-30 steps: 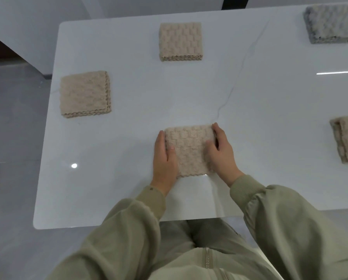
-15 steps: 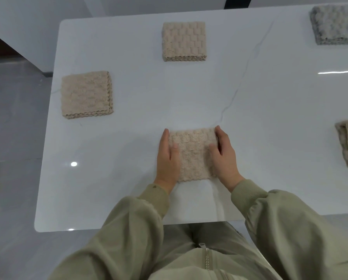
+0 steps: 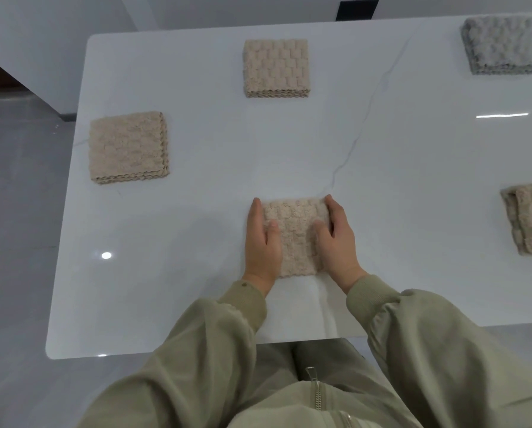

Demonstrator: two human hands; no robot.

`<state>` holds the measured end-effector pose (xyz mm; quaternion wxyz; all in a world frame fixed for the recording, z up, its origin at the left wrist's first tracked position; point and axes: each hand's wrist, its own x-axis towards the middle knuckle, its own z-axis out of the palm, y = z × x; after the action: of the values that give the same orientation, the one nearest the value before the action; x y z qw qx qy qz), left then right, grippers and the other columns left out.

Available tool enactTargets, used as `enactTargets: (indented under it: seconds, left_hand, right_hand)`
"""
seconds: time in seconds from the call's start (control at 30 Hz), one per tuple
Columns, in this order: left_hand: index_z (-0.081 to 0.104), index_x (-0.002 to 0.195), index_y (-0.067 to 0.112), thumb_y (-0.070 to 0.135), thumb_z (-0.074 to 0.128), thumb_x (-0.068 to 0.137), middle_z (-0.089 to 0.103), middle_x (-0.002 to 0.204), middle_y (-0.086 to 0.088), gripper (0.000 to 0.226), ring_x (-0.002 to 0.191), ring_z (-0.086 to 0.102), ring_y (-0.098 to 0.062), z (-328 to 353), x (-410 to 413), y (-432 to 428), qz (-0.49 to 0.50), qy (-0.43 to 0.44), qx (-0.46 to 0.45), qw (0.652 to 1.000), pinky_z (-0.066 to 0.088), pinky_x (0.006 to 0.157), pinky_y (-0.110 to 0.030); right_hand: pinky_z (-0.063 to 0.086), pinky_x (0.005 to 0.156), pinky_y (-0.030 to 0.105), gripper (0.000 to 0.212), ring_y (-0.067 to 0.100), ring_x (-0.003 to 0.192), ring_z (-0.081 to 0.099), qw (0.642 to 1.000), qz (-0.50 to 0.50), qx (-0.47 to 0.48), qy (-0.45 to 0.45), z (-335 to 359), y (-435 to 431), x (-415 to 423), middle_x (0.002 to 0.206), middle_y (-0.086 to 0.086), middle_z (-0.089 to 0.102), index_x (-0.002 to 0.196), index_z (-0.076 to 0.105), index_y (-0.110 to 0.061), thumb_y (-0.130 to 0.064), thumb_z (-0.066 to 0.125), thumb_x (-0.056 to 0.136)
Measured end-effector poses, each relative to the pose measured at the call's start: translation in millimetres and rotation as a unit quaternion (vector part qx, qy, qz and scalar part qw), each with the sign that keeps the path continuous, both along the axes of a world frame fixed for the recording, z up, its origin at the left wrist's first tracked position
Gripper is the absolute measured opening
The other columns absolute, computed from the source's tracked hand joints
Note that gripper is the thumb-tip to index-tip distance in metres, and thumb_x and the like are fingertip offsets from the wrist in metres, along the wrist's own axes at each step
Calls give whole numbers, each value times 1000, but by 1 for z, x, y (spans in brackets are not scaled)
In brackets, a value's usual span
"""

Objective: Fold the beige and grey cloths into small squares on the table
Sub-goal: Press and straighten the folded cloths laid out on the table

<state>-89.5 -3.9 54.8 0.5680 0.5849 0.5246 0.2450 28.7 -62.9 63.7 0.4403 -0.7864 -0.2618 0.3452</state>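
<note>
Centre beige cloth (image 3: 294,236): folded to a small square with a raised check texture. It lies flat on the table toward the near edge, directly in front of the person and flanked by both hands. The near edge shows a wavy hem.
Table (image 3: 196,211): white and glossy, with rounded corners. A thin grey vein runs from the far right down to a point just beyond the centre cloth.
Left hand (image 3: 263,242): set against the left side of the centre cloth. The fingers are straight and together, lying along that side. The thumb is laid on the top surface. The hand is extended, not gripping.
Right hand (image 3: 335,239): mirrored position on the right side. The fingers are straight, with the tips reaching the far right corner. The thumb rests on top of the cloth. The hand is extended, not gripping.
Far beige square (image 3: 276,67): folded, with stacked layers visible along its near side. It sits at the far centre of the table, well apart from the hands.
Left beige square (image 3: 128,147): folded and lying close to the left edge of the table. Layers are visible on its near and right sides.
Grey square (image 3: 502,44): folded and stacked, near the far right of the table.
Right-edge beige cloth (image 3: 530,222): folded more loosely, with a rolled fold on its left side. It is partly cut off by the frame.
Sleeves (image 3: 196,350): olive green with ribbed cuffs, covering both forearms to the wrists.
Floor (image 3: 17,211): grey, visible left of the table.
</note>
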Motion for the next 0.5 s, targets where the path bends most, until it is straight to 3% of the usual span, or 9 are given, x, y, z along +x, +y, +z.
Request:
enactTargets:
  seconds: [0.2, 0.33, 0.5]
  left_hand:
    - [25, 148, 16, 21, 36, 101, 27, 153, 5, 48, 140, 23, -4, -3, -14, 2, 50, 13, 5, 999, 18, 118, -28]
    - [32, 145, 16, 17, 36, 101, 33, 149, 5, 44, 136, 27, -3, -1, -16, -10, 138, 14, 19, 990, 20, 111, -17]
    - [34, 143, 13, 32, 30, 91, 36, 142, 8, 56, 131, 31, -1, -11, 2, -37, 326, 6, 39, 945, 21, 104, -4]
  right_hand:
    - [26, 105, 15, 51, 14, 136, 35, 1000, 29, -3, -8, 4, -9, 20, 149, 2, 36, 145, 30, -12, -10, 45, 96]
    - [28, 109, 26, 51, 13, 133, 37, 991, 122, -12, -51, 7, -2, 45, 145, 0, 41, 142, 35, -14, -24, 45, 93]
    - [30, 110, 28, 43, 15, 131, 41, 968, 242, -8, -64, 6, 22, 90, 141, -2, 45, 139, 41, -14, -12, 45, 96]
